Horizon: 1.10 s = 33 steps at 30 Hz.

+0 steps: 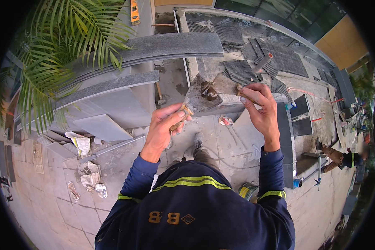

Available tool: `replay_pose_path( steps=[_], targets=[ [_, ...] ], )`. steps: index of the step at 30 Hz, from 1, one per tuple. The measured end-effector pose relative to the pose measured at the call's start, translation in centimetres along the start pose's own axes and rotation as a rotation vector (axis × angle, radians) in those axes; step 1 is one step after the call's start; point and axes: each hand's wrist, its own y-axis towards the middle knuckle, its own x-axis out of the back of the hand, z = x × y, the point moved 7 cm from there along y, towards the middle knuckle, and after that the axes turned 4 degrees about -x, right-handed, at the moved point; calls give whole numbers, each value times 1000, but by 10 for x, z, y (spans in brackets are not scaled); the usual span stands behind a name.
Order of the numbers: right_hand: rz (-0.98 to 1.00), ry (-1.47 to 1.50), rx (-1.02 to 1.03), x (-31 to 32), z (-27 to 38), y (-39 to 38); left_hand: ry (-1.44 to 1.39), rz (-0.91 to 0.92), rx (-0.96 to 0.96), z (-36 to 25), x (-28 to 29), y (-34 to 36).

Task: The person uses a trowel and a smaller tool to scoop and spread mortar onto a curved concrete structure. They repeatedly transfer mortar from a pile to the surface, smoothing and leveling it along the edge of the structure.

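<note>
My left hand point(162, 127) is closed around the worn handle of a trowel, its broad, smeared grey blade point(194, 100) pointing up and away from me. My right hand point(260, 106) grips a second tool by its short handle, and this one's dirty, flared blade point(226, 86) looks like a trowel's too. Both blades come close together in front of me, at the edge of a raised bed. Between them shows a brown, rounded patch point(209, 91); whether it is on a blade or behind cannot be made out.
Grey stone slabs point(171, 43) lie stacked at the far left under palm fronds point(71, 33). Black grid mats point(240, 71) and an upright pipe point(263, 62) occupy the raised bed. A bucket point(248, 191) stands near my right elbow. Another person point(341, 159) is at the far right.
</note>
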Motion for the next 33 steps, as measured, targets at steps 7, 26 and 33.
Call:
replay_pose_path(
  steps=[7,26,33],
  targets=[
    [-59,-147,16,11,44,0,290,-265,-29,1,13,0],
    [65,-217,107,4,71,23,518,-321,-93,21,33,-7],
    [131,-291,125,5,69,16,412,-256,54,31,26,-12]
  ],
)
